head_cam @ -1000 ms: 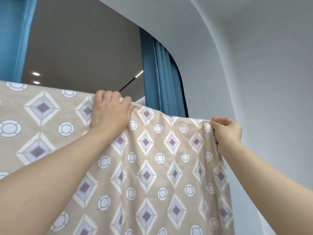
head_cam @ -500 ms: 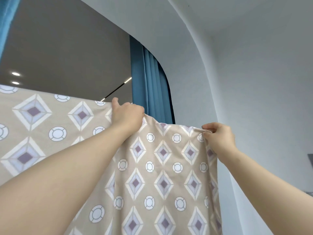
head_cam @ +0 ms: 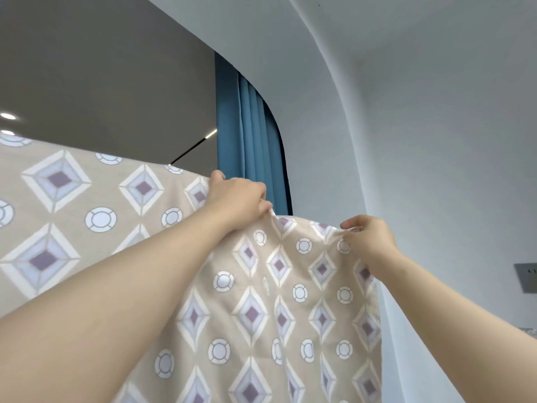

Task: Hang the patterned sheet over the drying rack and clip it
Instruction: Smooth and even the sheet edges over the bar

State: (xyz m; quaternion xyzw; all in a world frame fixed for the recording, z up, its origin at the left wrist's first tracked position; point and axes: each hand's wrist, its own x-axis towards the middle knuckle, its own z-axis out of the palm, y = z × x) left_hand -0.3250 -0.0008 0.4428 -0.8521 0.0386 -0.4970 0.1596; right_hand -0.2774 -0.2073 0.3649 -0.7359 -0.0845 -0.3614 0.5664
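Observation:
A beige patterned sheet [head_cam: 255, 301] with diamonds and circles hangs in front of me, its top edge raised high. My left hand [head_cam: 236, 199] grips the top edge near the middle, fingers curled over the fabric. My right hand [head_cam: 369, 237] pinches the top right corner of the sheet. The fabric sags slightly between both hands. The drying rack is hidden behind the sheet; no clip is in view.
A blue curtain [head_cam: 250, 146] hangs behind the sheet beside a white curved wall [head_cam: 421, 141]. A dark ceiling with spot lights [head_cam: 8, 116] lies at upper left. A grey wall switch plate [head_cam: 527, 277] sits at the right edge.
My left hand has slid right along the top edge, closer to my right hand. The fabric between the hands has gone slacker. The view has shifted slightly to the right.

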